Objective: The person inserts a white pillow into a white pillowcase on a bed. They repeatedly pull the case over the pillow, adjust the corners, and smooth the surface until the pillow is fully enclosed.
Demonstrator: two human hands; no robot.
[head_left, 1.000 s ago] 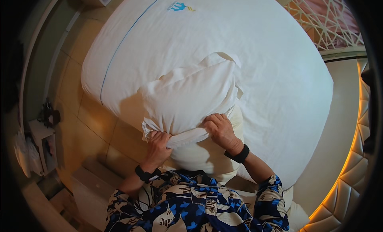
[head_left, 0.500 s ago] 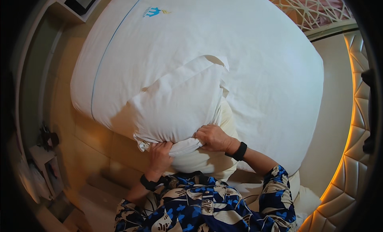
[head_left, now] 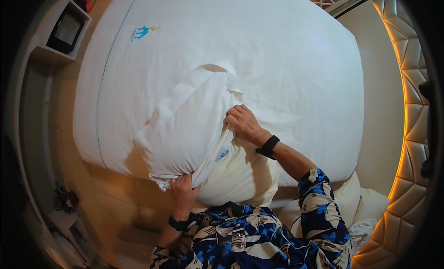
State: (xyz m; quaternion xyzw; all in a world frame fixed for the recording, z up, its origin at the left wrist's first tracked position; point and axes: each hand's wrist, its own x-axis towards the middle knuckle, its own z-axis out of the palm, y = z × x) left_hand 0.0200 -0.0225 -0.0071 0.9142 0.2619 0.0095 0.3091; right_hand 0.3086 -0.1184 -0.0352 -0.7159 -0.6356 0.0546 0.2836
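A white pillowcase (head_left: pixel 178 116) covers part of a cream pillow (head_left: pixel 240 174), whose near end is bare against my body. My left hand (head_left: pixel 184 190) is closed on the near left edge of the pillowcase opening. Farther up, my right hand (head_left: pixel 244 123) grips the right edge of that opening, where a small blue-marked label (head_left: pixel 223 153) shows on the hem. The pillowcase's far end lies flat and loose on the white-sheeted bed (head_left: pixel 296 84).
A padded headboard (head_left: pixel 414 114) with a lit edge curves along the right. More pillows (head_left: pixel 347 197) lie at the near right. On the left are a wall unit with a dark-screened box (head_left: pixel 67 30), tan floor (head_left: pixel 111 190) and a small white cabinet (head_left: pixel 69 229).
My right hand has slid up and away along the pillowcase's right edge, baring more of the cream pillow. My left hand keeps its hold. The view has shifted.
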